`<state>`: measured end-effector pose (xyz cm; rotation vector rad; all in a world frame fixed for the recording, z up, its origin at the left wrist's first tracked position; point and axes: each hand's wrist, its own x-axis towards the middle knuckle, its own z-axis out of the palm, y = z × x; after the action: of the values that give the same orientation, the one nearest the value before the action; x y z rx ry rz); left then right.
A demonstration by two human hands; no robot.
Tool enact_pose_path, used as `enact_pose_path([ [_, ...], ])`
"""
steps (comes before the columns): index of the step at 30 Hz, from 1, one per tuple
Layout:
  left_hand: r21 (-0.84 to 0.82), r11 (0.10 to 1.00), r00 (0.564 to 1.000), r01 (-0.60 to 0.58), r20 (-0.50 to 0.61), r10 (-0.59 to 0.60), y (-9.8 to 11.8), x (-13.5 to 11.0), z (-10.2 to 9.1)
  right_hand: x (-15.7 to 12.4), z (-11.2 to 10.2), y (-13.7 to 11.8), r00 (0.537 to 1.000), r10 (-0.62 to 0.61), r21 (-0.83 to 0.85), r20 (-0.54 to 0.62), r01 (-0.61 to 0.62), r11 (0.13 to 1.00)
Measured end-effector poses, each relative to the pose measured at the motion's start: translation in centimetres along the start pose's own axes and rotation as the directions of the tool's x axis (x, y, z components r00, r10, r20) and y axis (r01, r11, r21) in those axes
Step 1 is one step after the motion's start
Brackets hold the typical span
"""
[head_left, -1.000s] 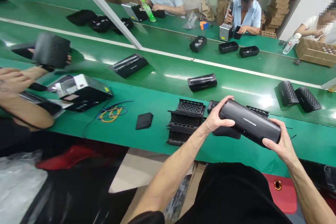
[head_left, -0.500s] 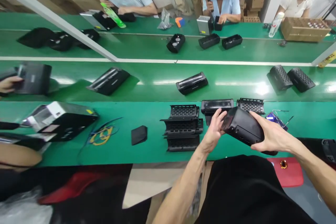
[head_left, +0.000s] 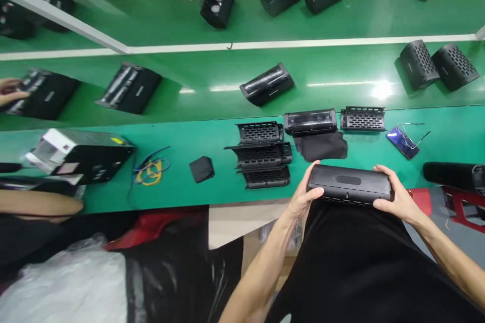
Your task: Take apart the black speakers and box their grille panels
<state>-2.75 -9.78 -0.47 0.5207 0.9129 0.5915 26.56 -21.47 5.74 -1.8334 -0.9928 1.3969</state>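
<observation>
A long black speaker housing (head_left: pixel 347 181) lies level between my two hands, over the bench's front edge. My left hand (head_left: pixel 306 191) is closed on its left end, thumb on the near side. Round the right end curl the fingers of my right hand (head_left: pixel 394 193). Just beyond are a stack of thin black sheets (head_left: pixel 324 145) and another black housing (head_left: pixel 310 122) lying on the bench. Several perforated black grille shells (head_left: pixel 261 154) lie in a column to the left, and one more grille shell (head_left: pixel 364 119) is at the right.
Glasses rest on a blue phone-like object (head_left: pixel 403 141) at the right. A large black box-shaped device (head_left: pixel 87 156) and a yellow-blue cable bundle (head_left: pixel 150 170) sit on the left. Black housings (head_left: pixel 267 85) lie along the green belt behind. At far left another person's hand (head_left: pixel 11 93) touches one.
My hands have turned the speaker housing from a tilt to level and brought it nearer my lap. The view has tipped downward. At far left, the other person's housing now lies lower.
</observation>
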Motion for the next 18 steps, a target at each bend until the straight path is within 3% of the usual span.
enact_pose_path([
  [7, 0.101, 0.987, 0.99, -0.126, -0.055, 0.132, -0.2, 0.0, 0.8, -0.3, 0.4, -0.7, 0.999, -0.02, 0.037, -0.036, 0.021, 0.999],
  [10, 0.134, 0.984, 0.987, -0.121, -0.087, 0.134, -0.4, -0.1, 0.9, 0.1, 0.0, 0.0, 1.0, 0.005, 0.072, 0.015, -0.006, 0.997],
  [18, 0.168, 0.968, 0.981, -0.185, -0.023, 0.191, 0.8, -0.6, 0.6, 0.7, -0.7, 0.1, 0.995, -0.036, 0.07, 0.095, 0.029, 0.997],
])
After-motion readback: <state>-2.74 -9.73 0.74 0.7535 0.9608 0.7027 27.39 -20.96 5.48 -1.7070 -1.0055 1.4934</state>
